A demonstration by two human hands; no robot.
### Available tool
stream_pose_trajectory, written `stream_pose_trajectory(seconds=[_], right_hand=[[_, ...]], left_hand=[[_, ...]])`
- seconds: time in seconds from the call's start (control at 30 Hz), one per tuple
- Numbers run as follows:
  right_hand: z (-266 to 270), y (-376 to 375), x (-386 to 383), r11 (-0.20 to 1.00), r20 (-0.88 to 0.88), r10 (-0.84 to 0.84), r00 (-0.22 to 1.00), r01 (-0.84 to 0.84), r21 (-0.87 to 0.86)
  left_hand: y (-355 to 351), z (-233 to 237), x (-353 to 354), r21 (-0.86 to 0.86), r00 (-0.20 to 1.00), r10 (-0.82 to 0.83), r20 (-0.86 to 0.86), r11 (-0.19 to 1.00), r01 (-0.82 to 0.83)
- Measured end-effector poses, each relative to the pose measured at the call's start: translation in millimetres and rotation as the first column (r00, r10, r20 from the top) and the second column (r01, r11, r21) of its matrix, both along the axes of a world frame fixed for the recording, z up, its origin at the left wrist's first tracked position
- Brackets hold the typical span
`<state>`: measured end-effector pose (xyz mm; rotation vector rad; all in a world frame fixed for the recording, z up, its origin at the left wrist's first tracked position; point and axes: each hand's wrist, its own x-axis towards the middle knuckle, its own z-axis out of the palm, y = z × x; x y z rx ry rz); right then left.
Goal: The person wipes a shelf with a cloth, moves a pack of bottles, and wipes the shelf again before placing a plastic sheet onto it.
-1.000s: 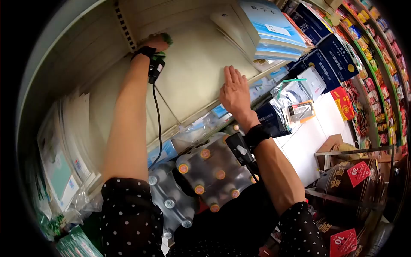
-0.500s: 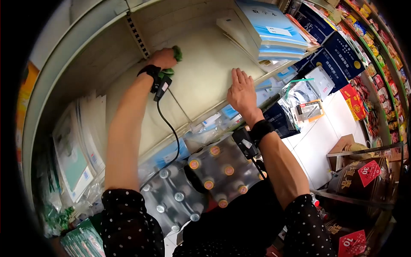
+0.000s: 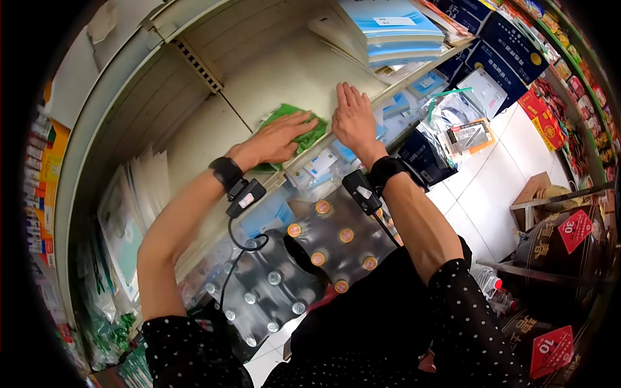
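My left hand holds a green cloth under its palm and fingers, pressed against the pale shelf board near its front edge. Part of the cloth shows beyond the fingertips and below the wrist side. Close by on the right, my right hand rests at the shelf's front lip with its fingers stretched out and nothing in them. Each wrist wears a black band with a small cabled device.
Blue-covered books are stacked at the shelf's far right. Papers in clear sleeves lean on the left. Below stand shrink-wrapped bottles. Dark blue boxes and a bagged item sit at right.
My left hand has come from the back of the shelf toward the front edge with the cloth, now spread flatter. My right hand stays at the front lip; the view has shifted slightly.
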<state>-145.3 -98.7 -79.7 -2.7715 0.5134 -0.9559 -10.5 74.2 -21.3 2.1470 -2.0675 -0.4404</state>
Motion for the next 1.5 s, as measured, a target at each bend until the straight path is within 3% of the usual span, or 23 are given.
stream_pose_trajectory(seconds=[0.2, 0.33, 0.43, 0.57, 0.63, 0.77, 0.8, 0.87, 1.0, 1.1, 1.13, 1.23, 1.37, 1.5], right_hand=[[0.4, 1.7, 4.6, 1.0, 0.126, -0.002, 0.992, 0.0, 0.014], [0.6, 0.9, 5.6, 0.988, 0.117, 0.002, 0.993, -0.02, 0.152], [-2.1, 0.1, 7.7, 0.977, 0.125, 0.004, 0.992, -0.031, 0.212], [-0.3, 1.7, 9.3, 0.969, 0.134, -0.012, 0.991, -0.022, 0.245], [-1.2, 2.5, 11.5, 0.965, 0.101, -0.011, 0.995, -0.016, 0.263], [3.7, -0.6, 6.7, 0.963, 0.018, 0.034, 0.999, -0.038, 0.265], [4.8, -0.4, 6.5, 0.96, 0.006, 0.029, 1.0, -0.03, 0.278], [5.5, 0.2, 9.1, 0.952, -0.014, 0.021, 1.0, -0.016, 0.306], [1.5, -5.0, 7.1, 0.979, -0.068, 0.035, 0.997, -0.021, 0.203], [-2.0, -7.6, 8.7, 0.996, -0.072, 0.026, 0.997, -0.02, 0.09], [-1.5, -6.7, 8.0, 0.996, -0.065, 0.023, 0.998, -0.018, 0.082], [-2.2, -6.2, 6.9, 1.0, -0.015, 0.005, 1.0, -0.005, -0.031], [-9.6, -7.5, 11.0, 0.993, 0.055, -0.038, 0.998, 0.044, -0.108], [0.3, -0.7, 6.8, 0.999, 0.077, -0.028, 0.997, 0.026, 0.026]], left_hand=[[-50.9, -12.0, 6.1, -0.146, 0.983, -0.154, 0.095, 0.975, 0.167], [-84.5, -13.1, 5.0, -0.24, 0.995, 0.03, -0.095, 0.97, -0.052], [-98.9, -10.1, 2.8, -0.381, 0.999, -0.043, -0.022, 0.924, 0.032], [-130.3, -37.9, 31.9, -0.309, 0.997, -0.077, 0.003, 0.948, 0.075], [-125.6, -28.7, 26.5, -0.261, 0.995, -0.101, 0.028, 0.96, 0.104], [-91.8, -13.6, 17.8, -0.012, 0.989, -0.116, -0.087, 0.993, 0.116], [-71.6, -12.3, 14.5, -0.069, 0.975, -0.221, 0.005, 0.973, 0.221], [-47.4, -17.7, 17.5, 0.01, 0.984, -0.167, 0.06, 0.986, 0.167], [-0.3, -7.0, 7.4, -0.031, 0.985, -0.152, 0.083, 0.987, 0.155], [32.5, 5.8, 15.2, -0.025, 0.968, -0.195, -0.158, 0.981, 0.193], [43.7, 18.6, 10.9, -0.005, 0.974, -0.227, -0.013, 0.974, 0.227], [63.3, 39.3, 1.1, 0.12, 0.981, -0.195, 0.023, 0.974, 0.191], [57.9, 37.0, -3.1, 0.075, 0.975, -0.179, 0.13, 0.982, 0.17], [58.4, 31.5, -11.1, -0.053, 0.985, -0.082, 0.15, 0.994, 0.091]])
